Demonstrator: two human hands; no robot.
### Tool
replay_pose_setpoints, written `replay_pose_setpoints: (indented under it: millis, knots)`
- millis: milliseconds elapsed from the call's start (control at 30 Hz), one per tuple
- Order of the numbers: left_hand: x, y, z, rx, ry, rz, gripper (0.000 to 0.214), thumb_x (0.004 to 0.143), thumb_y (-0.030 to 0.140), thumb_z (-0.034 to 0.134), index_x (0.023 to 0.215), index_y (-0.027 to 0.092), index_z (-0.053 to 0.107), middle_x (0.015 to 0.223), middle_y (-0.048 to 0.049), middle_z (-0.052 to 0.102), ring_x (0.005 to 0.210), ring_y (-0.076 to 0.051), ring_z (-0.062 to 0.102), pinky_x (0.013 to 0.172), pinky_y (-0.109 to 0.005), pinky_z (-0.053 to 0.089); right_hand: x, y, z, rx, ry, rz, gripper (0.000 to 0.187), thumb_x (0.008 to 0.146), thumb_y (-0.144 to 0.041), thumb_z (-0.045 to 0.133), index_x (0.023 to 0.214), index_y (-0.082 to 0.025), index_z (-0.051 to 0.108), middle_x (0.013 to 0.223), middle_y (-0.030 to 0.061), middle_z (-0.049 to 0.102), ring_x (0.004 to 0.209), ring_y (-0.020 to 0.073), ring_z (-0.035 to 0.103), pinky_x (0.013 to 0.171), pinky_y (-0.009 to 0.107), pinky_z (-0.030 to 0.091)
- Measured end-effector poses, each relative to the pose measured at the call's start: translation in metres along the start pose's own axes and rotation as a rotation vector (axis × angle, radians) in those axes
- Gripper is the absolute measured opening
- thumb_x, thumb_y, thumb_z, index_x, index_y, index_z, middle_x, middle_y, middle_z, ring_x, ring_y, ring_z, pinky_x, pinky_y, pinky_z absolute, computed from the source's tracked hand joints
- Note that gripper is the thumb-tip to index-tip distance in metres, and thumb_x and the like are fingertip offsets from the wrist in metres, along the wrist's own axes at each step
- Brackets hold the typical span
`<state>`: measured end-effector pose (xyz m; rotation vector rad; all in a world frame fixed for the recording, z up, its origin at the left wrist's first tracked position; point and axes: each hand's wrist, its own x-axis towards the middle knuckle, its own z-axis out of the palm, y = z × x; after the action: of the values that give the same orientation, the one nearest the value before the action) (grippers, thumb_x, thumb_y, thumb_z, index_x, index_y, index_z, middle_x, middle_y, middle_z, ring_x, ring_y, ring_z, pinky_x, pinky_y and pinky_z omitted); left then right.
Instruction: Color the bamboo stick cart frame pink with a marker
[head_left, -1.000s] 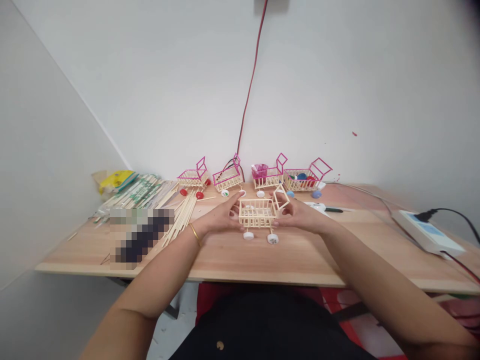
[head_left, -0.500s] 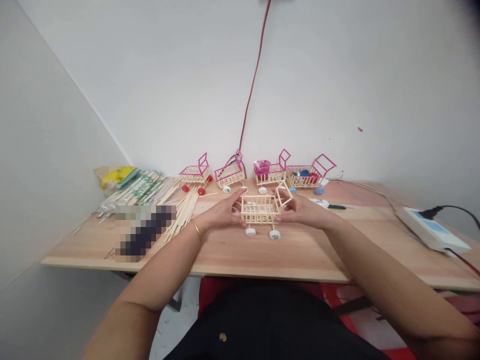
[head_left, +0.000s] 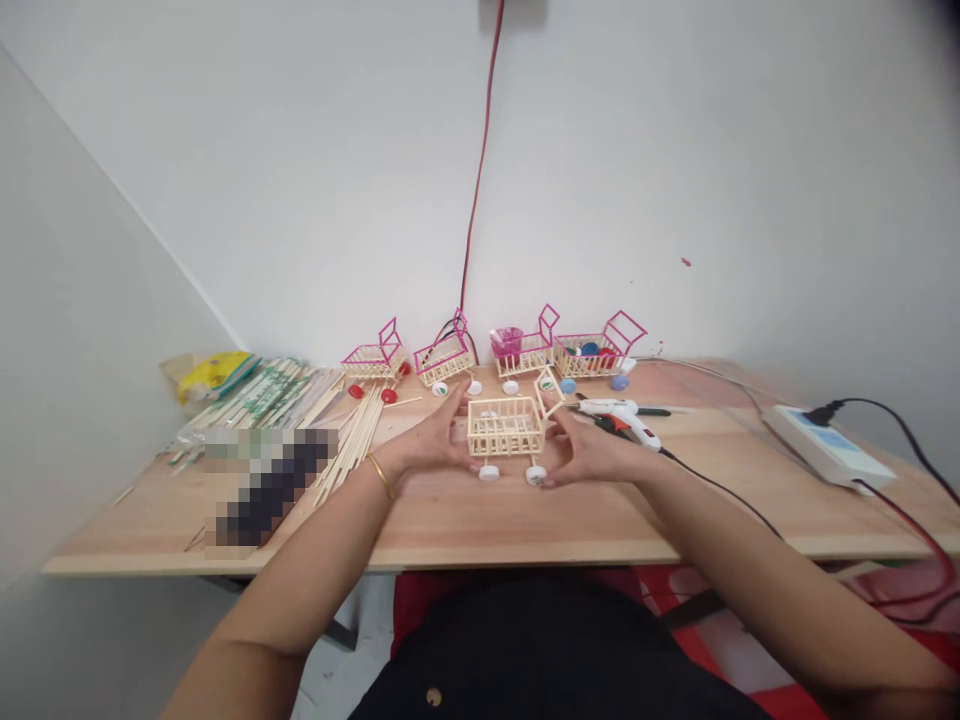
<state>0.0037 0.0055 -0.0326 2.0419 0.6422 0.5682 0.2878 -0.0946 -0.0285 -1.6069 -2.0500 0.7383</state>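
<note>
A small toy shopping cart [head_left: 505,428] of bare wooden sticks stands on the table in front of me, with white bottle-cap wheels and a handle frame at its right end. My left hand [head_left: 435,435] curves around its left end, thumb low and fingers apart; whether it touches is unclear. On the other side my right hand [head_left: 589,450] is spread open, its thumb near the right front wheel [head_left: 535,476] and its other fingers partly hidden behind the handle.
Several carts with magenta rims, such as one at right [head_left: 592,355], line the wall. A white glue gun [head_left: 634,422] and a power strip [head_left: 829,445] lie to the right. Loose sticks [head_left: 352,440], packaged sticks [head_left: 255,395] and a blurred dark object [head_left: 270,490] are left.
My right hand has loosened and shifted down beside the cart's wheel, and my left fingers have eased. The view has turned slightly right, showing more of the glue gun. The cart stays about where it was.
</note>
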Motion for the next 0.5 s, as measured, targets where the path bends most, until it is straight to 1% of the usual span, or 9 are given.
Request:
replay_pose_setpoints:
  millis: [100, 200, 367, 500]
  knots:
    - [-0.001, 0.001, -0.002, -0.024, -0.011, -0.033, 0.146, 0.048, 0.034, 0.094, 0.158, 0.027, -0.002, 0.155, -0.0226, 0.034, 0.143, -0.036, 0.037, 0.119, -0.056, 0.024, 0.001, -0.003, 0.005, -0.017, 0.002, 0.027, 0.116, 0.055, -0.049, 0.087, 0.151, -0.025, 0.025, 0.131, 0.0153, 0.057, 0.111, 0.0318, 0.064, 0.092, 0.044, 0.053]
    - [-0.002, 0.003, -0.005, -0.026, -0.041, -0.042, 0.147, 0.048, 0.034, 0.094, 0.158, 0.028, -0.004, 0.154, -0.0224, 0.035, 0.145, -0.036, 0.035, 0.120, -0.055, 0.022, 0.001, -0.004, 0.007, -0.015, 0.015, 0.034, 0.111, 0.054, -0.046, 0.088, 0.147, -0.026, 0.031, 0.128, 0.0146, 0.060, 0.108, 0.0334, 0.066, 0.090, 0.045, 0.054]
    - [-0.004, 0.004, -0.010, 0.087, -0.068, -0.113, 0.148, 0.047, 0.034, 0.094, 0.158, 0.026, -0.003, 0.153, -0.0237, 0.038, 0.146, -0.037, 0.034, 0.119, -0.055, 0.024, 0.002, -0.003, 0.010, -0.013, 0.016, 0.022, 0.109, 0.050, -0.043, 0.090, 0.143, -0.026, 0.036, 0.134, 0.0164, 0.057, 0.114, 0.0361, 0.064, 0.091, 0.048, 0.053]
    - [-0.007, 0.003, -0.015, 0.169, -0.076, -0.122, 0.143, 0.049, 0.032, 0.092, 0.158, 0.026, 0.000, 0.156, -0.0227, 0.035, 0.145, -0.036, 0.035, 0.119, -0.055, 0.025, 0.003, -0.004, 0.010, -0.032, 0.003, 0.048, 0.110, 0.049, -0.044, 0.090, 0.143, -0.023, 0.036, 0.137, 0.0182, 0.056, 0.117, 0.0368, 0.063, 0.094, 0.048, 0.052]
